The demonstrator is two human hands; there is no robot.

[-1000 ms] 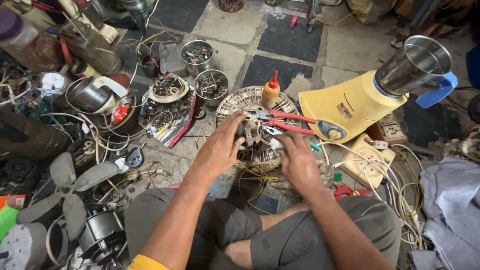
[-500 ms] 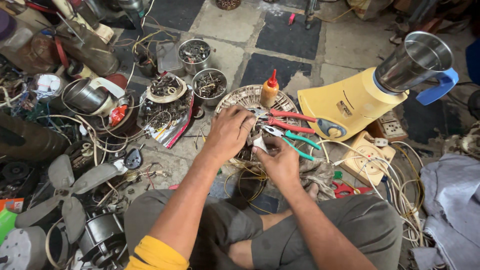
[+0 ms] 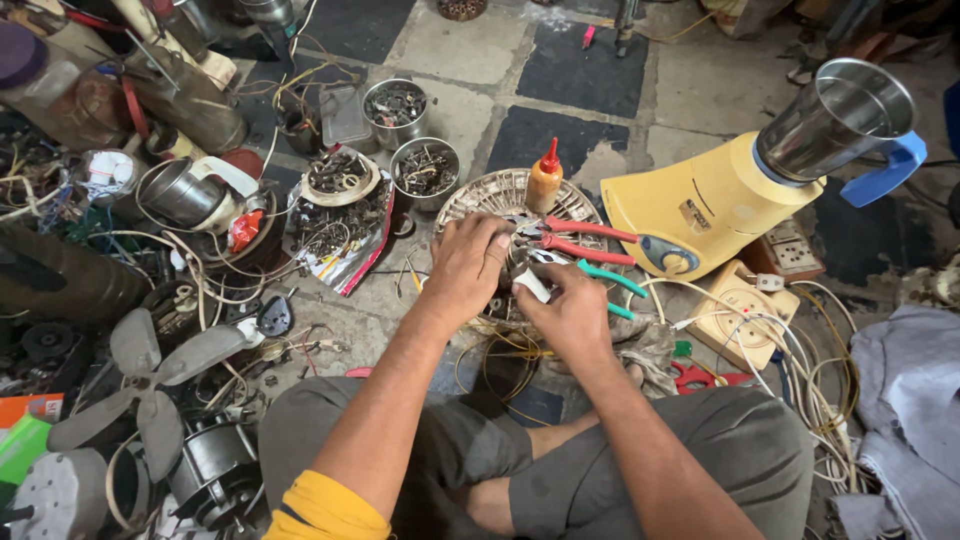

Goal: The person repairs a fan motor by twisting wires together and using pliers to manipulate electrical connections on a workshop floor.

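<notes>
Hands meet over a round wire fan guard (image 3: 480, 195) that lies flat on the floor in front of the seated person's crossed legs. The left hand (image 3: 468, 262) is curled over a dark metal part at the near rim of the guard, fingers closed down on it so that most of it is hidden. The right hand (image 3: 565, 305) pinches a small white piece (image 3: 531, 284) between thumb and fingertips, touching the same part from the other side. What exactly the part is cannot be told; yellow wires (image 3: 500, 360) loop out from under it toward the legs, so it looks like a wound motor piece being wired or taped, and that step seems to be midway. As a judgement, the next move calls for a steady left-hand hold while the right sets the white piece in place.

On the guard, just beyond the hands, lie red-handled pliers (image 3: 585, 240) and green-handled pliers (image 3: 600, 275), with an orange squeeze bottle (image 3: 543, 182) standing at its far rim. Right of the guard a yellow mixer base (image 3: 700, 205) leans with a steel jar (image 3: 835, 115) on top. Left of the guard sit steel cups of small parts (image 3: 425, 170), and farther left a grey fan blade (image 3: 150, 370).
</notes>
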